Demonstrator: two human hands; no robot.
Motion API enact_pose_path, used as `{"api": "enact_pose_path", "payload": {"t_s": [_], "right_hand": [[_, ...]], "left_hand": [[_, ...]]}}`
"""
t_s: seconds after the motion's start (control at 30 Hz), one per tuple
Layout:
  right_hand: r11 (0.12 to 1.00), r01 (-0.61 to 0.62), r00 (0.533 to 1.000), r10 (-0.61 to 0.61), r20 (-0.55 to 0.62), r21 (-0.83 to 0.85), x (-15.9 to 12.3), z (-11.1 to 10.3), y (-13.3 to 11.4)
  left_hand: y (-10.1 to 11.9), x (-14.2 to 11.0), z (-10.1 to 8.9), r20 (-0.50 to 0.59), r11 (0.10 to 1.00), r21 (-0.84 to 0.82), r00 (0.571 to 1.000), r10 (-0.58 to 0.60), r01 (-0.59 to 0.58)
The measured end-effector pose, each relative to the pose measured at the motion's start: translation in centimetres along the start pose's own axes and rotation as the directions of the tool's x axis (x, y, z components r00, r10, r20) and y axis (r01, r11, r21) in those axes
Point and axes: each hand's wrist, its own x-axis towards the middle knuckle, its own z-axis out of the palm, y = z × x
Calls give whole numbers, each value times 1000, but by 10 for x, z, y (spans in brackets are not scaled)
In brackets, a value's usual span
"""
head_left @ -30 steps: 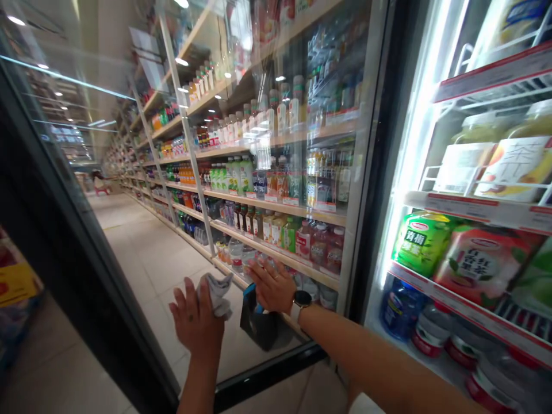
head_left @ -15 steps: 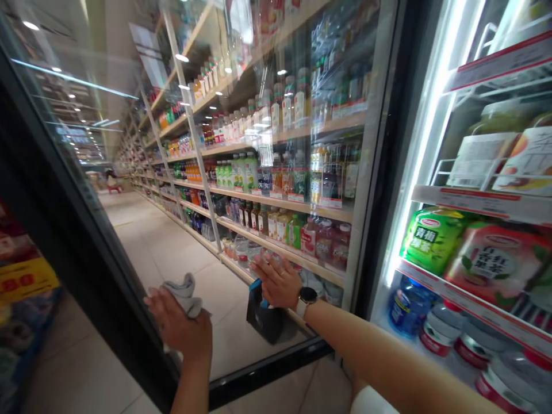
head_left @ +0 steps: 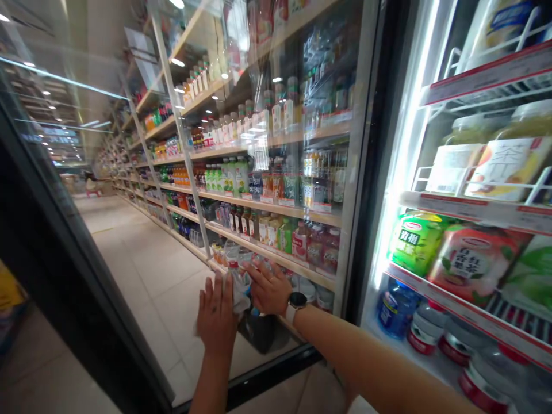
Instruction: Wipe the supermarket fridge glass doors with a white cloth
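Observation:
A glass door [head_left: 168, 322] in a dark frame stands in front of me. Against its lower part my left hand [head_left: 218, 313] lies with fingers stretched upward, keeping a grey cloth [head_left: 242, 300] pressed at its thumb side. Just right of the cloth is my right hand [head_left: 271, 287], fingers extended against the glass and nothing visible in them. A dark watch [head_left: 297, 299] with a pale strap is on that wrist. Below the hands, a dark container [head_left: 262, 332] shows through or in the glass; the hands partly hide it.
At right, the lit cooler holds tea packs [head_left: 463, 259], blue-labelled bottles [head_left: 397, 309] and jars on racks. Wooden shelves [head_left: 267, 202] of bottled drinks appear in the glass. The door's thick black frame [head_left: 81, 287] slants along the left.
My left hand has moved right with the cloth and is now close beside my right hand. The right hand stays on nearly the same patch of glass. The view has shifted slightly.

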Motion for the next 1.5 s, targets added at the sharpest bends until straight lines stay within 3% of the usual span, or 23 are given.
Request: {"api": "enact_pose_path", "payload": {"t_s": [0.23, 0.37, 0.53, 0.67, 0.77, 0.9, 1.0, 1.13, 1.37, 1.5], "right_hand": [[1000, -20, 999, 20, -37, 12, 3, -5, 0], [1000, -17, 998, 19, -59, 22, 2, -6, 0], [999, -6, 1000, 7, -30, 40, 1, -8, 1], [999, 1, 1000, 0, -16, 36, 0, -9, 1], [999, -6, 1000, 5, 20, 37, -1, -7, 1], [1000, -2, 1000, 1, 30, 30, -3, -2, 1], [1000, 4, 1000, -5, 16, 31, -3, 0, 2], [1000, -7, 999, 6, 42, 21, -2, -1, 2], [1000, -7, 999, 6, 33, 10, -2, 1, -1], [1000, -9, 1000, 9, -5, 8, -3, 0, -2]], "left_hand": [[-73, -15, -43, -44, 959, 169, 974, -224, 228], [-87, -21, -60, -62, 920, 190, 939, -339, 344], [-71, -19, -56, -52, 899, 126, 908, -416, 420], [-47, -8, -42, -93, 910, 107, 915, -392, 400], [-20, -1, -26, -94, 944, 48, 943, -320, 326], [19, 2, -3, 21, 989, -65, 991, -132, 133], [29, 0, 5, 44, 994, -94, 998, -44, 48], [6, -1, -3, 45, 999, -41, 999, 1, 1], [-58, -6, -47, -50, 961, 131, 970, -238, 243], [-71, -10, -58, -91, 925, 120, 932, -351, 360]]}}
